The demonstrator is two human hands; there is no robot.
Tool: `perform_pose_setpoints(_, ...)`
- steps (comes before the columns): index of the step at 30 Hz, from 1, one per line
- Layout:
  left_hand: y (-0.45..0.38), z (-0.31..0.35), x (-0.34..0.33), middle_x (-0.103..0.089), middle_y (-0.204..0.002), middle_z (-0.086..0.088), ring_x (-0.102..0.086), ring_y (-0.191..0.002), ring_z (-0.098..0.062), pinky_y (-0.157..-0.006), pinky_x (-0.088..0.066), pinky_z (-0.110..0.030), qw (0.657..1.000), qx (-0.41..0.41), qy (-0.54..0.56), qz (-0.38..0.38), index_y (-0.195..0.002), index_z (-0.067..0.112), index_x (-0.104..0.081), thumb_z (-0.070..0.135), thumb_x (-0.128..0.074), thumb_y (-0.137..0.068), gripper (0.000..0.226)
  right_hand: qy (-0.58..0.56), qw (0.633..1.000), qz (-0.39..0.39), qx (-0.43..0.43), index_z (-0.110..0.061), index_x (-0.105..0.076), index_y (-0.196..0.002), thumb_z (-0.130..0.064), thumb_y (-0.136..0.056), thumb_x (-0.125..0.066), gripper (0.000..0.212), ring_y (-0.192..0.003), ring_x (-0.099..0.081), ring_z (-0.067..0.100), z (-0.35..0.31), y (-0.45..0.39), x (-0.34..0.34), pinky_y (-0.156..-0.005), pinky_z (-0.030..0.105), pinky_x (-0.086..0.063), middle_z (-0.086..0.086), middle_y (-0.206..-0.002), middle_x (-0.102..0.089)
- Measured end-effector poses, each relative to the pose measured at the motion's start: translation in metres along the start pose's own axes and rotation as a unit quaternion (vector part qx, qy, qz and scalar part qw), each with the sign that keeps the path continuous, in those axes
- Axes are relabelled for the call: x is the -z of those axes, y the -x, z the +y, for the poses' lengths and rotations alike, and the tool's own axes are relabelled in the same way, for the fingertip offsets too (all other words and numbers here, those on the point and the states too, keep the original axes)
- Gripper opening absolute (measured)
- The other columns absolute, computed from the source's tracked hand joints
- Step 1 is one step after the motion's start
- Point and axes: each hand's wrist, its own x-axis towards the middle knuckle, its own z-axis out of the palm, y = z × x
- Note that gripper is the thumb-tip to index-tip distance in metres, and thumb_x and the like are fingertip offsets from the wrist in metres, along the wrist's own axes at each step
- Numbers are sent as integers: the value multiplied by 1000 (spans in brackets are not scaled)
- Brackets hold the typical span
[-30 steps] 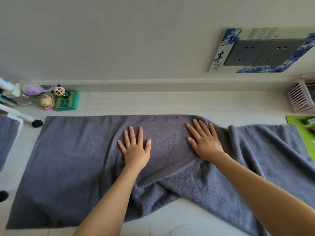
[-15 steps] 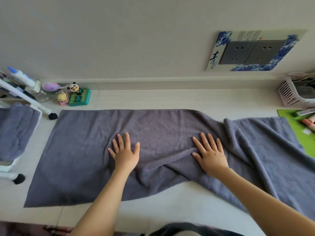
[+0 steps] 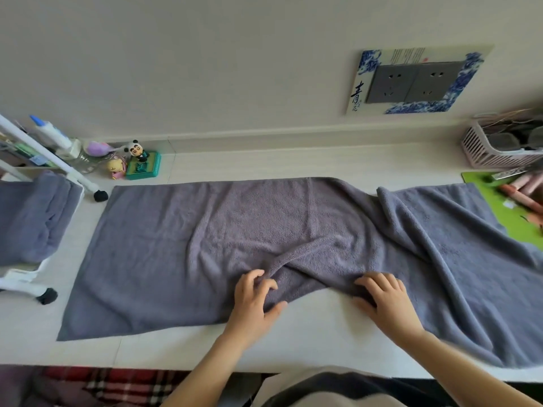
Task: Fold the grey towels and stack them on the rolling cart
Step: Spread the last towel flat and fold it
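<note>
Head view, grey towel [image 3: 182, 245]: lies spread lengthways along the white worktop [image 3: 293, 342], flat on the left, rumpled in ridges from the middle to the right end, which overlaps a green mat [image 3: 508, 218].
Left hand [image 3: 252, 298]: fingers curled, pinching the near edge of the towel beside a raised fold.
Right hand [image 3: 385, 298]: fingers bent over the near edge further right, gripping it.
Rolling cart [image 3: 35, 271]: at the far left, with a folded grey towel [image 3: 32, 215] already lying on it.
Risk, uneven fold: both hands hold only the middle of the edge, so the loose ends may lag and the fold come out skewed.
Risk, trapped creases: the ridges on the right would be folded in if not smoothed first.
Risk, snagging: the right end may drag the pink tubes [image 3: 526, 195] on the mat.
Risk, toys: the panda figure [image 3: 136, 151] stands near the far left corner and could be knocked.
</note>
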Motion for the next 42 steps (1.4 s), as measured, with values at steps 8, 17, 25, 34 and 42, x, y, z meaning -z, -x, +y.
perform_pose_setpoints(8, -12, 0, 1, -46, -129, -6, -40, -121, -30, -103, -27, -35, 995, 79, 39, -39, -71, 28, -64, 48, -63, -69, 20, -54, 995, -12, -88, -14, -65, -74, -30, -80, -63, 17, -79, -57, 26, -4, -16, 12, -67, 32, -42, -2, -75, -64)
perform_pose_setpoints(17, -41, 8, 74, -57, -76, 15, -53, -73, -3, -76, -41, -23, 930, 148, 73, -327, -69, 34, -64, 45, -64, -85, 19, 12, 958, -236, -163, -27, -62, -91, -29, -92, -52, 11, -98, -59, 24, 17, -57, 75, -75, 29, -40, -2, -95, -62)
perform_pose_setpoints(25, -31, 24, 27, -2, -159, 5, -1, -145, -15, -116, 1, -36, 972, 49, -85, -216, -143, 41, -34, 46, -48, -94, 51, 46, 987, -155, 18, -37, -59, -124, -62, -93, -18, 58, -115, -57, 29, -11, -16, 20, -96, 45, -45, 0, -130, -58)
perform_pose_setpoints(34, -21, 20, 1, 0, -156, 4, 4, -145, -12, -118, 3, -39, 991, -1, -127, -48, -148, 27, -24, 46, -17, -92, 60, 93, 986, -113, -86, -25, -51, -133, -45, -69, -39, 68, -133, -38, 34, 1, -4, 11, -111, 44, -8, 14, -141, -46)
perform_pose_setpoints(42, -22, -4, -8, -31, -151, -15, -30, -138, -39, -111, -12, -58, 962, 129, -233, -64, -147, 20, -28, 52, -26, -90, 65, 93, 987, -104, -82, -26, -36, -142, -61, -94, -10, 65, -137, -32, 29, -23, -7, -16, -112, 45, -12, 6, -149, -36)
